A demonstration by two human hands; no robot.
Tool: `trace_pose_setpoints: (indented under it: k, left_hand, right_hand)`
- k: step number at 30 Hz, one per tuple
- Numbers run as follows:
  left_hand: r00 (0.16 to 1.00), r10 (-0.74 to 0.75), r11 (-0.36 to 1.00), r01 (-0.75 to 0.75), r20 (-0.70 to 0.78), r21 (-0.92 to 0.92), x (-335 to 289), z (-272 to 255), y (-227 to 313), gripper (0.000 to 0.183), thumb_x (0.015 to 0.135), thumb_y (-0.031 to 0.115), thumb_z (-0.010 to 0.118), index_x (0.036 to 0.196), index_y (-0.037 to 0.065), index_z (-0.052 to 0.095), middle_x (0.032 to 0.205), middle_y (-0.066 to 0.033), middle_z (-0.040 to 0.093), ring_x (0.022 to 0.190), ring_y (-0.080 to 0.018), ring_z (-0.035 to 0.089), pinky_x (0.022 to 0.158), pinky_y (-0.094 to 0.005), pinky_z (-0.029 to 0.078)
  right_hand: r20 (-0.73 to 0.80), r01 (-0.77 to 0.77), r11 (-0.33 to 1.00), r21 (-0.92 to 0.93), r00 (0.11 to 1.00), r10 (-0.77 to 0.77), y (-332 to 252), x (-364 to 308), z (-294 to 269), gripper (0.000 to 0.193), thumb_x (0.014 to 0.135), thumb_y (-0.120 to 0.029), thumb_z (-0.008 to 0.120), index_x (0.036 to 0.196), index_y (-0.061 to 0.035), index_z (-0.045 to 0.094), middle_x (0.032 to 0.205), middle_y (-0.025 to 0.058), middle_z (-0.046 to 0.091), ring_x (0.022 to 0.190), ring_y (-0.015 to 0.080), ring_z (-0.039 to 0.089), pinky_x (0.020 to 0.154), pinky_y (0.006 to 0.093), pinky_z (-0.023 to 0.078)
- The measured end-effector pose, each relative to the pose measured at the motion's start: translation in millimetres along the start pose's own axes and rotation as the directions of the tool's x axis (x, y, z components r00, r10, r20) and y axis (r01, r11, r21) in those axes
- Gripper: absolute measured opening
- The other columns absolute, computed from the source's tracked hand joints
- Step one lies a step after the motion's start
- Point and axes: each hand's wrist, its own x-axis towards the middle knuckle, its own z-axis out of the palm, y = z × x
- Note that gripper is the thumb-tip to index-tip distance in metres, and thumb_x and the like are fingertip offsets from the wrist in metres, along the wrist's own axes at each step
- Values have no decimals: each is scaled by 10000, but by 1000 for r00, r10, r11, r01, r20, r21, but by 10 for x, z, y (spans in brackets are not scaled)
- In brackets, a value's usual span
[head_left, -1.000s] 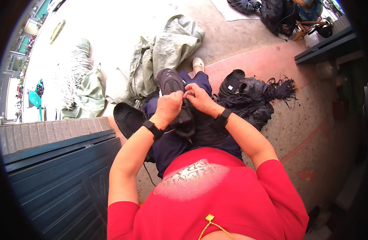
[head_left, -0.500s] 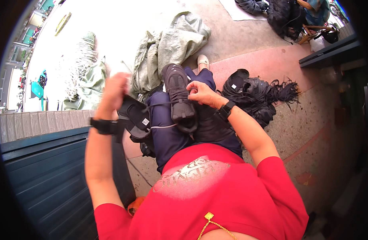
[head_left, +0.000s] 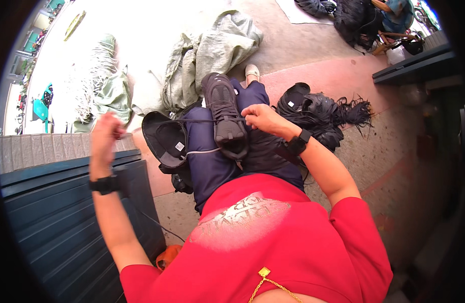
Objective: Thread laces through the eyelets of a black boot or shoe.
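Observation:
A black lace-up shoe (head_left: 225,108) lies across my thighs, its toe cap toward me. My right hand (head_left: 262,120) is beside the shoe's right edge, fingers pinched on its black shoelace. From the laced front, a strand (head_left: 197,120) stretches left over my leg toward my left hand (head_left: 107,134), which is lifted out to the left. That hand is somewhat blurred; its fingers look curled round the lace, though the lace's end is hard to see. Another black shoe (head_left: 165,139) with a white label inside rests at my left knee, its opening facing up.
More black shoes and a bundle of black laces (head_left: 321,113) lie on the floor to the right. Beyond my knees is a greenish-grey sack (head_left: 212,55). White laces (head_left: 100,76) are heaped at the far left. A dark blue ridged panel (head_left: 81,217) stands at my left.
My left hand has swung further out left and down, drawing the lace strand longer across my leg. My right hand has shifted slightly right, staying by the shoe.

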Motion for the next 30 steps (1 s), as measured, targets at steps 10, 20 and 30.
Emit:
trace_pose_setpoints:
  k: [10,20,30]
  left_hand:
    - [913,250,484,-406,323,775,-179,1574,-1199,174,758,169,562,845,50,654,794,-144,624,779,-319,557,706,-365,456]
    - [837,356,465,-545,416,697,-41,1727,-1357,100,762,137,555,781,70,626,751,-99,607,760,-304,526,683,-402,446]
    - [902,367,526,-403,227,749,-202,1848,-1211,191,727,213,624,759,27,652,723,-168,593,747,-317,533,677,-393,433]
  right_hand:
    - [-57,-142,978,-155,989,135,-12,-166,137,271,816,-145,492,1002,42,556,641,87,585,504,156,551,479,280,451]
    - [-122,55,959,-277,988,-92,92,-113,181,243,811,-185,462,785,21,590,733,180,603,718,322,591,689,385,454]
    - [-281,124,684,-719,849,-448,264,93,361,153,735,-142,522,707,-30,623,867,95,580,875,282,508,719,412,429]
